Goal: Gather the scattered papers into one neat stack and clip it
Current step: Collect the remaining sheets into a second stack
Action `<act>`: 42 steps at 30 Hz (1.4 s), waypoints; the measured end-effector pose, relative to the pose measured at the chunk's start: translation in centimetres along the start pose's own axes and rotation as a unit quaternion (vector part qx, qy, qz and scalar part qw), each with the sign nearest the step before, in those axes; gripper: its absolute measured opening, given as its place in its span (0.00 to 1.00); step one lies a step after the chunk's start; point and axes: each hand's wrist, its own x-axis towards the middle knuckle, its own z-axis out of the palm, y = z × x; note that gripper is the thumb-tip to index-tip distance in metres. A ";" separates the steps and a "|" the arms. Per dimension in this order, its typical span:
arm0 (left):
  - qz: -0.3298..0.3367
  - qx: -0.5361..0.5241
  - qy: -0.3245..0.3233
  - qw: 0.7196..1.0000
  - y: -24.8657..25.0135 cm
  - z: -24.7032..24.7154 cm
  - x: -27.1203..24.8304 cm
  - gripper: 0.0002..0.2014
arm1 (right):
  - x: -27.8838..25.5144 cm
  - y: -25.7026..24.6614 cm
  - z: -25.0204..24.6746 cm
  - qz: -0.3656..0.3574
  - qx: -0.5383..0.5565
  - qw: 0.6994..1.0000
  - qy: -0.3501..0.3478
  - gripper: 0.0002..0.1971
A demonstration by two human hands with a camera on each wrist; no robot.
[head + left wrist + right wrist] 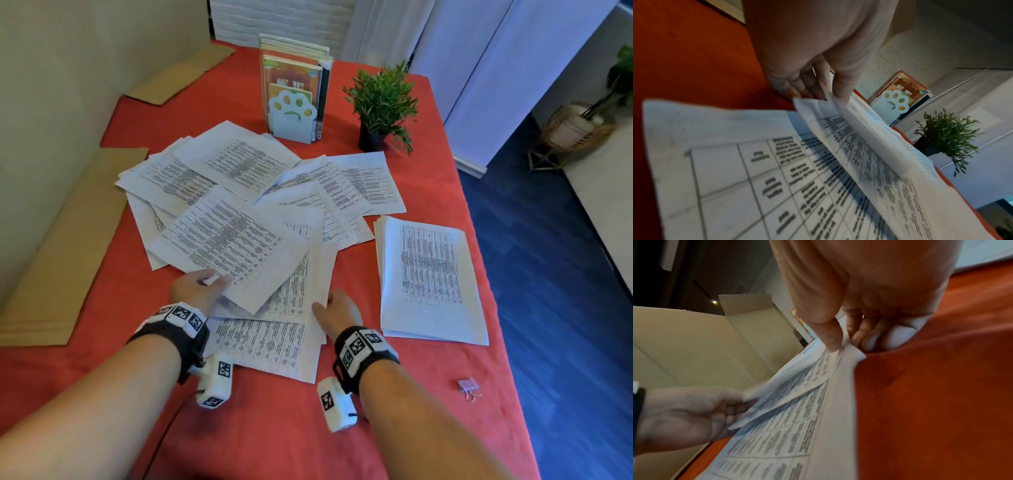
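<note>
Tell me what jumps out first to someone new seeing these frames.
The fan of scattered white printed sheets sprawls across the middle of the red tablecloth. At its near edge the left hand pinches a lifted sheet's corner and the right hand pinches another sheet's edge. To the right lies a neater white paper stack, and a small pink binder clip sits alone near the table's right edge.

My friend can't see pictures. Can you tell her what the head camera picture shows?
Two hands, left hand and right hand, pinch sheets at the near edge of scattered printed papers on a red tablecloth. A neat stack and pink binder clip lie to the right.
</note>
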 end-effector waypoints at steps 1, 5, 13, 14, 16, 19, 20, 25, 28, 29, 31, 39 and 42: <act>0.002 0.001 0.011 1.000 -0.1 -0.1 0.0 0.17 | -0.1 -0.2 0.1 -0.008 -0.002 1.000 0.006 0.06; -0.010 0.012 0.033 0.999 -1.0 -1.2 -0.5 0.15 | -0.4 -0.1 -0.5 0.011 0.053 0.998 0.031 0.08; -0.013 -0.048 -0.104 0.993 -2.9 -2.3 -3.1 0.51 | -2.2 1.8 -0.7 0.039 0.180 0.983 0.019 0.22; 0.001 -0.030 -0.111 0.993 -2.9 -2.1 -3.5 0.46 | -2.4 1.8 -0.4 0.044 0.198 0.979 0.009 0.23; 0.028 -0.006 -0.116 0.993 -2.6 -1.5 -4.0 0.34 | -2.8 1.6 0.3 0.044 0.228 0.973 -0.014 0.25; 0.040 -0.006 -0.108 0.993 -2.4 -0.5 -4.2 0.31 | -3.4 1.1 1.0 0.038 0.242 0.969 -0.029 0.23; 0.044 -0.002 -0.096 0.994 -2.4 -0.4 -4.2 0.32 | -3.5 1.0 1.1 0.039 0.246 0.968 -0.031 0.21; 0.092 -0.023 -0.104 0.990 -2.4 -0.4 -5.4 0.40 | -2.9 0.8 1.0 0.051 0.285 0.957 -0.009 0.10; 0.092 -0.041 -0.137 0.985 -2.1 -0.5 -5.7 0.46 | -2.4 0.5 0.7 0.051 0.233 0.971 0.016 0.07; 0.071 -0.067 -0.144 0.985 -1.8 -0.6 -5.4 0.44 | -2.4 0.5 0.6 0.043 0.215 0.975 0.023 0.12; 0.032 -0.112 -0.116 0.986 -1.0 -1.0 -4.0 0.37 | -2.2 1.0 0.3 0.048 0.193 0.980 0.030 0.18; -0.082 0.004 0.063 0.995 0.7 -5.7 7.4 0.32 | 3.1 -0.3 -2.5 0.003 0.081 0.991 0.108 0.26; -0.149 -0.019 0.026 0.988 0.7 -6.8 11.9 0.28 | 6.5 -2.6 -4.8 -0.040 0.011 0.991 0.130 0.22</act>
